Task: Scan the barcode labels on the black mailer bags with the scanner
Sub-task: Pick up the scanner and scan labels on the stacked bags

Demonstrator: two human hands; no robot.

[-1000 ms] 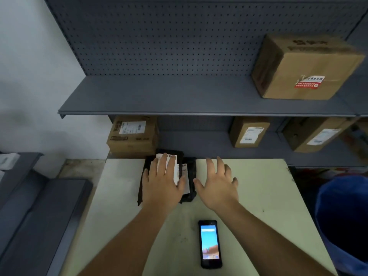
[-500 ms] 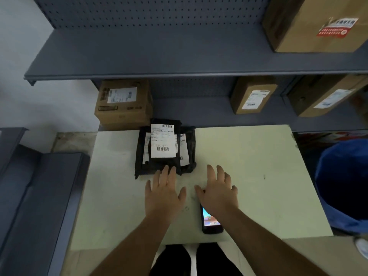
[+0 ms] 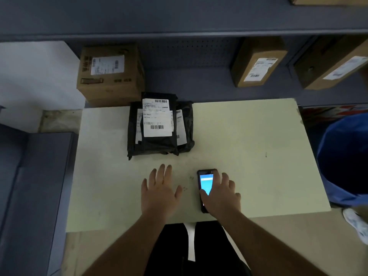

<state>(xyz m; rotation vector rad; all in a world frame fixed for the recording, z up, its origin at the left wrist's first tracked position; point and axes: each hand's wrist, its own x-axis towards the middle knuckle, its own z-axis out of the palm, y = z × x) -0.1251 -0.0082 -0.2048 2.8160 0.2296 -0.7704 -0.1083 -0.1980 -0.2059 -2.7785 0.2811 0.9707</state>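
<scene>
A stack of black mailer bags (image 3: 157, 145) lies at the far left-middle of the pale table (image 3: 249, 146). The top bag carries a white label (image 3: 157, 118) with two barcodes, facing up. More labels peek out beneath it. My left hand (image 3: 160, 188) lies flat and empty on the table, fingers apart, a short way in front of the stack. The scanner (image 3: 206, 181), a black handheld with a lit blue screen, lies near the table's front edge. My right hand (image 3: 221, 194) clasps it, thumb on its left side and fingers over its right edge.
A labelled cardboard box (image 3: 111, 74) stands just behind the stack. Two more boxes (image 3: 256, 62) (image 3: 334, 64) sit on the grey shelf behind the table. A blue bin (image 3: 346, 158) stands at the right, and a grey shelf unit (image 3: 33, 186) runs along the left.
Both hands have drawn back from the bag stack toward me. The top label is uncovered. My right hand has come down onto the scanner and closed around it.
</scene>
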